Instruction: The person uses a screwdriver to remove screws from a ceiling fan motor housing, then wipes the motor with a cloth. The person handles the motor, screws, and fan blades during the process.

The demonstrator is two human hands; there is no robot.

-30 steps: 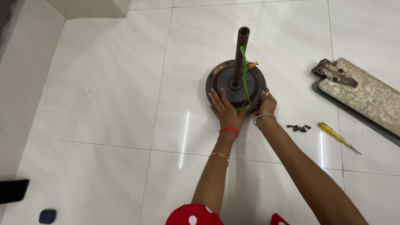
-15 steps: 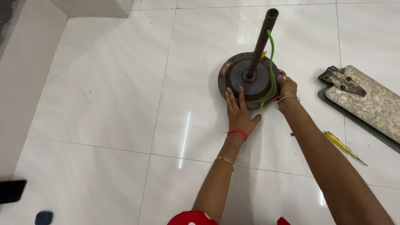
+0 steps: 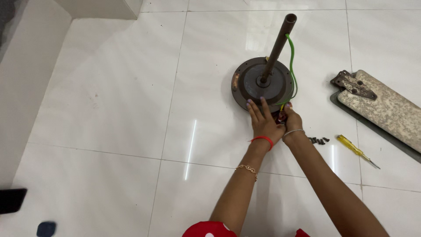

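A round dark fan motor [image 3: 250, 81] lies flat on the white tiled floor. A brown rod [image 3: 279, 44] rises from its centre, and a green wire [image 3: 291, 66] runs down beside the rod. My left hand [image 3: 263, 119] rests flat on the motor's near rim with its fingers spread. My right hand [image 3: 293, 122] sits right beside it at the near right edge, fingers curled around the rim where red and yellow wires [image 3: 280, 116] show. Its fingertips are hidden.
A worn fan blade [image 3: 386, 109] with a metal bracket lies on the right. A yellow-handled screwdriver [image 3: 353, 149] and several small dark screws [image 3: 319, 140] lie near my right wrist. A pale wall and step run along the left and top.
My right hand has moved from the motor's right side to its near edge, close to my left hand. The left hand stays on the near rim.
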